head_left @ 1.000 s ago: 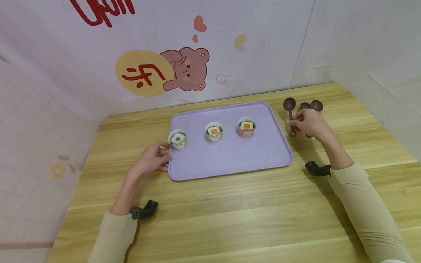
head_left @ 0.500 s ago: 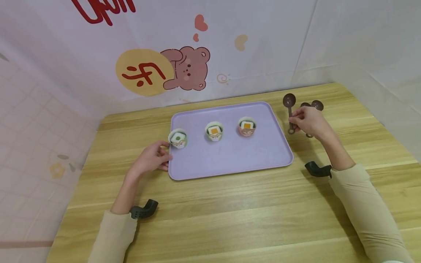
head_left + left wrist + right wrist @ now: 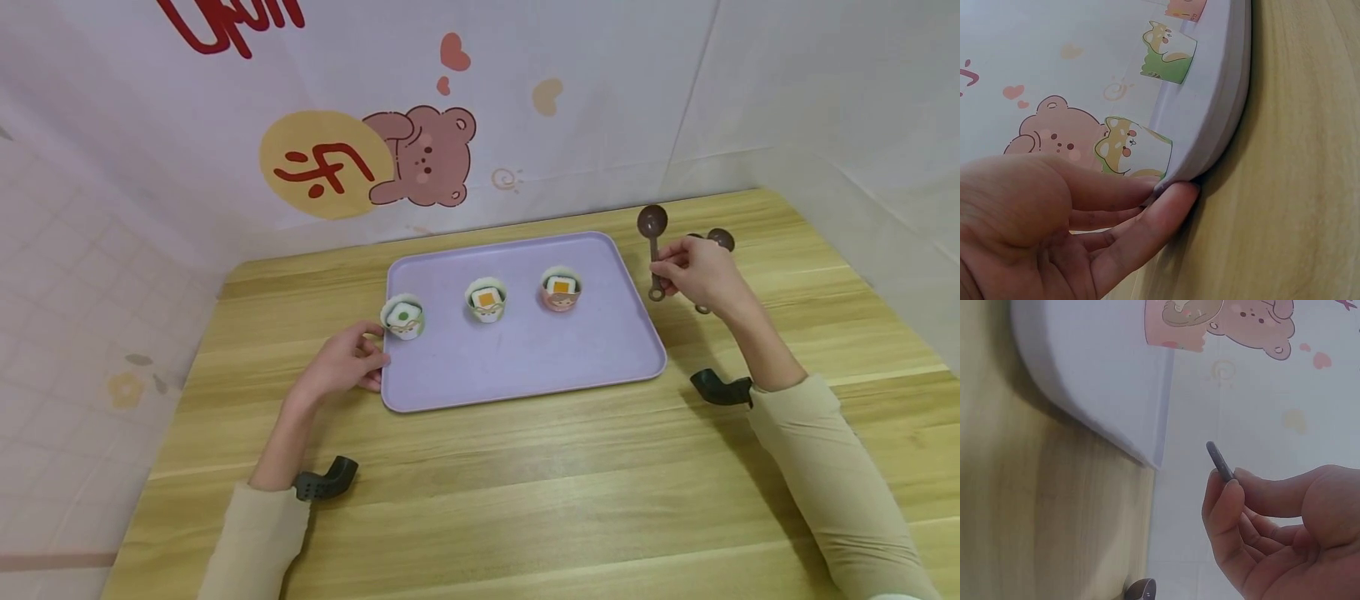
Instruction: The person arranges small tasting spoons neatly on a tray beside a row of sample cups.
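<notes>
My right hand (image 3: 701,273) pinches the handle of a dark brown measuring spoon (image 3: 652,222) above the table, right of a lilac tray (image 3: 495,379). In the right wrist view, the thumb and forefinger grip the thin handle (image 3: 1219,461); the bowl end is hidden there. With thumb and fingers, my left hand (image 3: 341,360) holds the tray's left rim (image 3: 1210,134). On the tray stand three small paper cups: a green one (image 3: 407,331) at the left, another green one (image 3: 489,314) mid-tray, and a pink one (image 3: 561,302) at the right. Each contains a white block with a coloured mark.
More brown spoons lie on the wooden table (image 3: 480,492) behind the right hand, one with its bowl (image 3: 721,239) showing, others partly covered. A printed white backdrop (image 3: 600,150) rises along the table's rear edge. Black wrist mounts (image 3: 722,387) stick out from both cuffs.
My right hand has raised the measuring spoon and shifted it slightly left, away from the other spoons. The left hand remains at the tray's rim, and the cups stay in place.
</notes>
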{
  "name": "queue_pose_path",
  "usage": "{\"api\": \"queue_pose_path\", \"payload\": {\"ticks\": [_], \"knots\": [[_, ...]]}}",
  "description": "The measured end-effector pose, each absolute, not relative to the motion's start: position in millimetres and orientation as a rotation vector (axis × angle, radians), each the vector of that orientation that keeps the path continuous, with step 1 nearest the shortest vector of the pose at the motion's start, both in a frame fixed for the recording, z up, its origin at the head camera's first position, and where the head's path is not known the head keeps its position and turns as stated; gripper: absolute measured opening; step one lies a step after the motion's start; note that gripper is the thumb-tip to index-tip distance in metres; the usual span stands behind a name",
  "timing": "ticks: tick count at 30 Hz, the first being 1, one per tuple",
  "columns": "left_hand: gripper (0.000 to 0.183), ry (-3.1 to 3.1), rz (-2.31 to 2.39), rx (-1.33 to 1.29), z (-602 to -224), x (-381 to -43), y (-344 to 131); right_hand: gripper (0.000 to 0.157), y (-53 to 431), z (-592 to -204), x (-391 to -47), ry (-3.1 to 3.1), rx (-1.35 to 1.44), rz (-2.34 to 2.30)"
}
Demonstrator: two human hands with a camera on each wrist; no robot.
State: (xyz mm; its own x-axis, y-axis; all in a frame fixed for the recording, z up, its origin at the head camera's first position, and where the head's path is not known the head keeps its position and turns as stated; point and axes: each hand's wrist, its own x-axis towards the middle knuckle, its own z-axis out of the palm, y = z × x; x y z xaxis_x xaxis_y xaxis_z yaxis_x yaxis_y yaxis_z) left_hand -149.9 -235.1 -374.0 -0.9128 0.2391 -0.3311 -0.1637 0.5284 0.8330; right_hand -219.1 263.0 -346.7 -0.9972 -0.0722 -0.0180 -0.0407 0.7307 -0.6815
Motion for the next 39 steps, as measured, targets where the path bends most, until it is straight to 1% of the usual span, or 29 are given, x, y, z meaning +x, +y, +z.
{"api": "queue_pose_path", "payload": {"ticks": [6, 16, 39], "knots": [[0.05, 2.36, 1.357, 0.064, -374.4, -149.9, -234.9, 0.032, 258.3, -343.8, -217.1, 2.893, -0.105, -1.13], [0.05, 2.356, 1.357, 0.058, -374.1, -149.4, -235.6, 0.026, 248.1, -338.3, -212.2, 2.917, -0.147, -1.151], [0.051, 2.35, 1.359, 0.053, -375.2, -149.4, -235.7, 0.026, 227.2, -328.8, -205.2, 2.91, -0.228, -1.204]]}}
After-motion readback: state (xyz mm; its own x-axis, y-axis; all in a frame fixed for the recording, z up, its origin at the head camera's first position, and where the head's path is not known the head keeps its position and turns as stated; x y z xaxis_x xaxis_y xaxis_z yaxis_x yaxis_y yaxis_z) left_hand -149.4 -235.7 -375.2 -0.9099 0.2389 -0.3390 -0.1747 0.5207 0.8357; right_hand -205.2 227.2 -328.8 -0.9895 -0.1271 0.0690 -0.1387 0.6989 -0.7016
